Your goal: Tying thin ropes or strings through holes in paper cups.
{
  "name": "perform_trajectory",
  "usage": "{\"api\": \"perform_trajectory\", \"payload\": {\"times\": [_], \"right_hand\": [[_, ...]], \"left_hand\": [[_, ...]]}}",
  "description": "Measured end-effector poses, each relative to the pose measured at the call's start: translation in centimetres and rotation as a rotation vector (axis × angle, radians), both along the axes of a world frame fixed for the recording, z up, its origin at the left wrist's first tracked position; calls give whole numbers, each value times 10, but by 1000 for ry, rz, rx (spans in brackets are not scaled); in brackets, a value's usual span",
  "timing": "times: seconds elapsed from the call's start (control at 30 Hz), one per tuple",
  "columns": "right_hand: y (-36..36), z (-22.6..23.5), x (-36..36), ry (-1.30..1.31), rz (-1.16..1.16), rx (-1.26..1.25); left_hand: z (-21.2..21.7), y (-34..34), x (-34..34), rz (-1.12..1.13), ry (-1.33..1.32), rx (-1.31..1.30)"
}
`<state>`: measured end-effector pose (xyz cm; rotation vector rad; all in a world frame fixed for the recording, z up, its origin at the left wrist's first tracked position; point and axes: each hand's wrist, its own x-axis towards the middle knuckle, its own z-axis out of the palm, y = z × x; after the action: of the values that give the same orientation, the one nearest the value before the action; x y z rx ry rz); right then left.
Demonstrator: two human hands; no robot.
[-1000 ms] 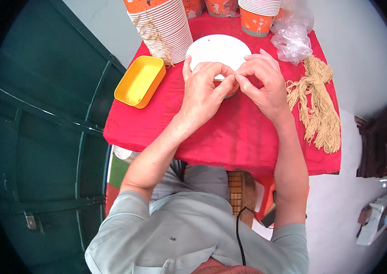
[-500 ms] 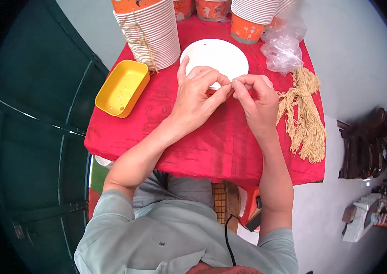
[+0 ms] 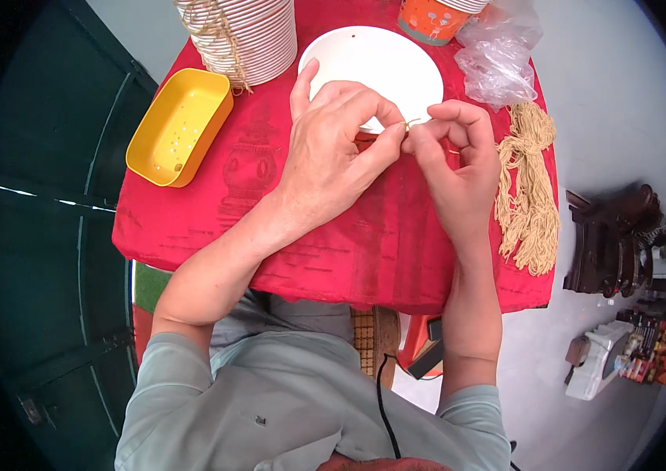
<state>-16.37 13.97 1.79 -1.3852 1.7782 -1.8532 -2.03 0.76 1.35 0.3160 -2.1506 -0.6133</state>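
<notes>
My left hand (image 3: 341, 141) pinches a short piece of thin tan string (image 3: 413, 122) between thumb and index finger; its little finger points up. Close beside it, my right hand (image 3: 459, 153) has its thumb and fingers curled together at the string, but what lies between them is hidden. Both hands are over the near edge of a round white paper tub (image 3: 372, 67), whose orange side shows a little beneath the rim. To the right of my right hand, a tied hank of tan string (image 3: 533, 188) lies on the red tablecloth (image 3: 333, 243).
A yellow plastic box (image 3: 184, 129) with small bits inside sits at the left. Stacked paper tubs (image 3: 250, 35), string hanging on them, stand behind it. At the far right are an orange tub (image 3: 431, 20) and a crumpled clear plastic bag (image 3: 498, 59).
The view has shifted nearer, and things at the table's back have slid up out of it. The fingertips have parted slightly, and a string end now shows between them.
</notes>
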Motion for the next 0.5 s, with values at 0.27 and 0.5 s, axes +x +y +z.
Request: {"api": "perform_trajectory", "payload": {"times": [0.27, 0.5], "right_hand": [[-5, -7, -2, 357, -121, -95], [-9, -2, 1, 594, -191, -104]], "left_hand": [[-3, -1, -3, 15, 126, 19], [-4, -3, -2, 14, 136, 28]]}}
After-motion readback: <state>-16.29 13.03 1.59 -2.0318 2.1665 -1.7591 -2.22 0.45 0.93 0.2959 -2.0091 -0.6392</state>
